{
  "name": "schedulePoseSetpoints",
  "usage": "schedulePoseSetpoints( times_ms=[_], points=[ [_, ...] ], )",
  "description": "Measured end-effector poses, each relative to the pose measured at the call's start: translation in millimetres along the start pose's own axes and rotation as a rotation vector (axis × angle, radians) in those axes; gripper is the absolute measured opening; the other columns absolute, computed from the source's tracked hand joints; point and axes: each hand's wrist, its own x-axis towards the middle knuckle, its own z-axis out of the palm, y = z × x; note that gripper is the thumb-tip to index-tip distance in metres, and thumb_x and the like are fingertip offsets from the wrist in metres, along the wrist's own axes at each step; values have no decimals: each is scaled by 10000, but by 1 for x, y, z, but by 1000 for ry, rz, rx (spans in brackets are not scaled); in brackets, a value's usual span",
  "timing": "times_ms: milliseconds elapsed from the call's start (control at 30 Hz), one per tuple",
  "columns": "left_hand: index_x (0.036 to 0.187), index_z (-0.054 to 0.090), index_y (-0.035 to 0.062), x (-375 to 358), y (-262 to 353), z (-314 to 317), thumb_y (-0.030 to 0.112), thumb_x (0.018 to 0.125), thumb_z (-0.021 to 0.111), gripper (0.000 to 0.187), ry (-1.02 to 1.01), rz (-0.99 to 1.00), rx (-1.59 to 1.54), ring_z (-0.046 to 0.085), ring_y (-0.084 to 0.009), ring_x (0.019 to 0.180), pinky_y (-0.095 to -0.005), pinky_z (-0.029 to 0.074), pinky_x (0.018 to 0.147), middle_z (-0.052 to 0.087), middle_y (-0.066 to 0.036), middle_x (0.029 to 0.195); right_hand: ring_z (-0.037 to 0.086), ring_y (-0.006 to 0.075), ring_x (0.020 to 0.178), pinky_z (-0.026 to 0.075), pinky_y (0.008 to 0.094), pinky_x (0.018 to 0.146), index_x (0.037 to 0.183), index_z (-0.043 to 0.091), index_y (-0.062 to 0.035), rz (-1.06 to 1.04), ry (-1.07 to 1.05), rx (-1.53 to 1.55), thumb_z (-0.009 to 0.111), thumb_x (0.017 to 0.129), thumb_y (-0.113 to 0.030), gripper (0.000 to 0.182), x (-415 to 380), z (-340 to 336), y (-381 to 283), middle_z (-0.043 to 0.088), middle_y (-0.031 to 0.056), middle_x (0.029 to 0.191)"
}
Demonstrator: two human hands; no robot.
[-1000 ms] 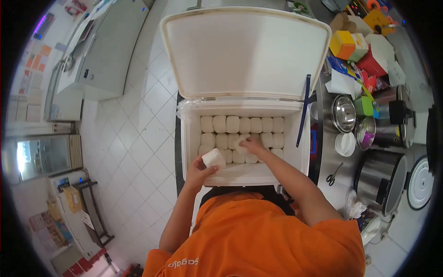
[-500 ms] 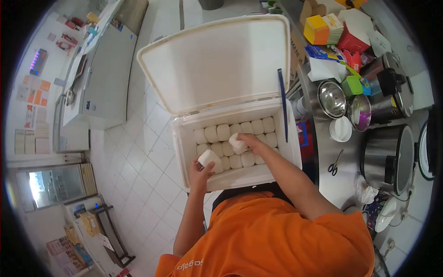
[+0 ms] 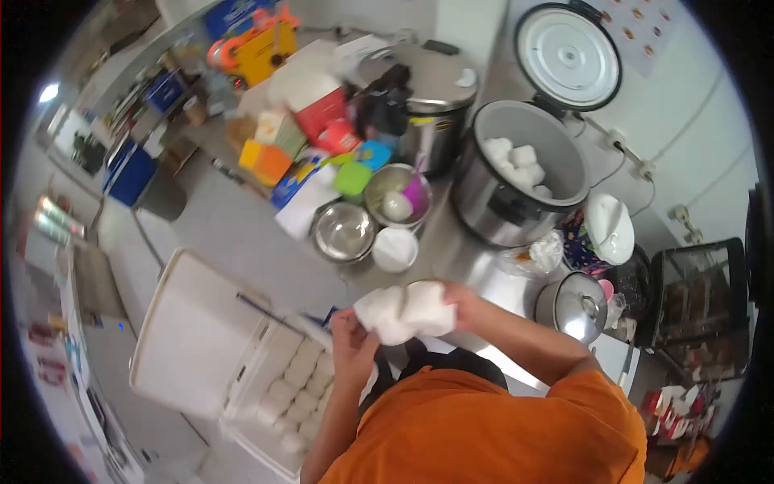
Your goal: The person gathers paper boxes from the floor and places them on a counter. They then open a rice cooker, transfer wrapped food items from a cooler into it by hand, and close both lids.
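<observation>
Head | hands point(image 3: 353, 334) clamped on white blocks point(image 3: 427, 310), one at each end | joint long axis runs left-right

"Which way is free from the right hand point(image 3: 461, 308) to the open cooker point(image 3: 477, 198)?"

"Over the bare steel counter point(image 3: 447, 256) between them."

"What hems that strip in?"

"On the left, the white tub point(image 3: 395, 250) and the steel bowls point(image 3: 344, 231); on the right, a crumpled plastic bag point(image 3: 538, 255) at the cooker's base, and the lidded pot point(image 3: 569, 310)."

"And the mouth?"

"Uncovered: the lid point(image 3: 568, 55) stands raised behind it. White lumps point(image 3: 516, 165) fill part of the inside, with room beside them."
</observation>
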Motion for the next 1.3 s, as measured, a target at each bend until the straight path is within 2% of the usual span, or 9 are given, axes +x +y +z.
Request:
schedulePoseSetpoints(
  times_ms=[67, 167, 300, 433, 500, 600, 767, 1000, 1300],
  points=[
    [1395, 353, 85, 26, 32, 43, 108, 856, 698, 641, -348, -86, -233, 476, -265, 1288, -423, 417, 1039, 485, -170, 1398, 637, 301, 1096, 494, 459, 968, 1306, 542, -70, -146, 28, 125, 725, 683, -358, 710, -47, -17, -61, 642, 133, 1198],
    [1455, 325, 81, 48, 74, 101, 209, 839, 745, 756, -632, 57, -79, 430, -316, 1351, -459, 384, 1077, 400, -200, 1491, 506, 385, 1267, 432, 643, 991, 1254, 602, -165, -450, 41, 104, 598, 681, -470, 650, -95, -26, -159, 595, 93, 1291],
    [1458, 331, 82, 69, 58, 122, 159, 819, 764, 776, -645, 26, -69, 443, -316, 1343, -439, 392, 1063, 413, -207, 1488, 382, 459, 1364, 255, 786, 1058, 1417, 409, -65, -602, 248, -109, 587, 752, -441, 786, -99, -38, -301, 423, 168, 1473],
    [1428, 349, 69, 73, 30, 112, -9, 800, 704, 726, -602, -67, 39, 513, -299, 1279, -428, 404, 1054, 495, -179, 1422, 361, 483, 1370, 303, 783, 1000, 1430, 405, -85, -265, 375, -299, 586, 766, -455, 781, -66, -170, -405, 404, 205, 1480],
    [1383, 392, 53, 72, 18, 104, -22, 797, 704, 669, -490, -85, 7, 585, -286, 1173, -401, 444, 1008, 588, -171, 1303, 321, 537, 1368, 313, 780, 961, 1436, 414, -114, 207, 599, -529, 610, 746, -497, 813, -37, -247, -424, 376, 239, 1490],
    [1311, 452, 35, 58, 8, 72, -10, 796, 714, 580, -347, -125, 70, 612, -271, 1113, -380, 471, 974, 623, -179, 1222, 312, 590, 1329, 290, 787, 946, 1446, 403, -139, 373, 685, -792, 637, 731, -516, 841, -20, -255, -435, 348, 262, 1494],
    [1181, 506, 24, 15, 7, 37, 84, 790, 745, 462, -32, -166, 148, 634, -257, 1026, -372, 492, 931, 645, -177, 1146, 601, 275, 1147, 444, 448, 1033, 1285, 566, -86, 481, 689, -931, 694, 780, -281, 557, -39, -217, -468, 615, 126, 1271],
    [1294, 552, 14, -2, -5, 13, 171, 888, 719, 466, 0, -181, 180, 609, -262, 1133, -376, 474, 991, 624, -172, 1254, 595, 240, 1129, 504, 429, 938, 1247, 577, -25, 898, 340, -1055, 719, 748, -201, 548, -38, -259, -407, 623, 101, 1224],
    [1048, 551, 30, 12, -3, 18, 17, 812, 691, 275, 51, -164, 133, 640, -241, 973, -368, 511, 890, 655, -170, 1101, 606, 292, 1133, 500, 493, 898, 1268, 611, -139, 1298, 448, -1514, 752, 737, -245, 560, -39, -199, -448, 653, 116, 1215]
  ],
)
